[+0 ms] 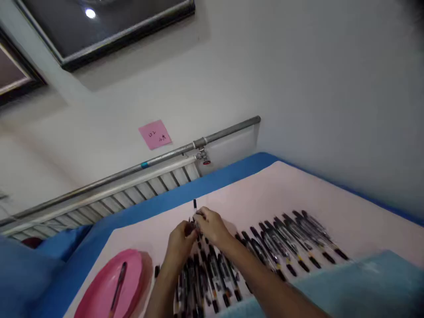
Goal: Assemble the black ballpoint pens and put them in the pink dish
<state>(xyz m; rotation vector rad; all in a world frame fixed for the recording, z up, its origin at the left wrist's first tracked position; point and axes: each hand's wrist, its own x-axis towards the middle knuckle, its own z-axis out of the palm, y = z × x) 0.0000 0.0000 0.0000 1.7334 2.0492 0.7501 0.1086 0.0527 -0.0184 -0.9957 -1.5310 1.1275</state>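
My left hand point(180, 240) and my right hand point(212, 226) meet above the pink sheet, fingers closed in a pinch. Between them is a slim pen point(195, 204), its black end sticking up past my fingertips. The rest of it is mostly hidden by my fingers, and small parts there are too blurred to name. Below my hands lies a crowded group of black-and-clear pens point(213, 269), partly covered by my forearms. A second row of similar pens point(288, 240) runs off to the right, laid side by side at a slant.
A pink plate point(96, 282) with one pen point(118, 287) in it stands at the left. The pink sheet point(261, 194) lies over a blue cover point(228, 170). A light-blue cloth point(361, 282) is at the front right. Behind are a radiator point(145, 190) and a pipe point(232, 129).
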